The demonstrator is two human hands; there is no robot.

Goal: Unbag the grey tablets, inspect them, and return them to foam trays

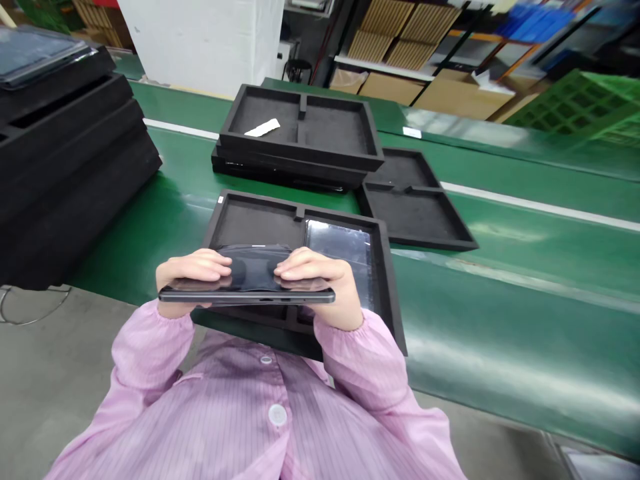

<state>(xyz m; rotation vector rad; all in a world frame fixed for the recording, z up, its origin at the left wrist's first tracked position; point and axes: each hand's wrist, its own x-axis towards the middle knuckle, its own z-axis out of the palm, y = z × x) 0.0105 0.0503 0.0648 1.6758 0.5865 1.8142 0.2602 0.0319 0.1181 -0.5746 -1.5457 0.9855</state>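
My left hand [193, 268] and my right hand [317, 267] hold a dark, glossy tablet [250, 270] level by its two sides, with the fingers lying over its top face. The tablet's long grey edge faces me. It hangs just above a black foam tray [255, 223] with two compartments. In the right compartment lies a second flat tablet [340, 250] with a shiny surface, partly hidden behind my right hand. The tray's near part is hidden by the held tablet and my forearms.
The tray rests on the edge of a green conveyor belt [520, 293]. Beyond it are a stack of foam trays [300, 127] holding a white strip and a single tray [415, 207]. A tall black foam stack [65, 167] stands left, with a glossy item on top.
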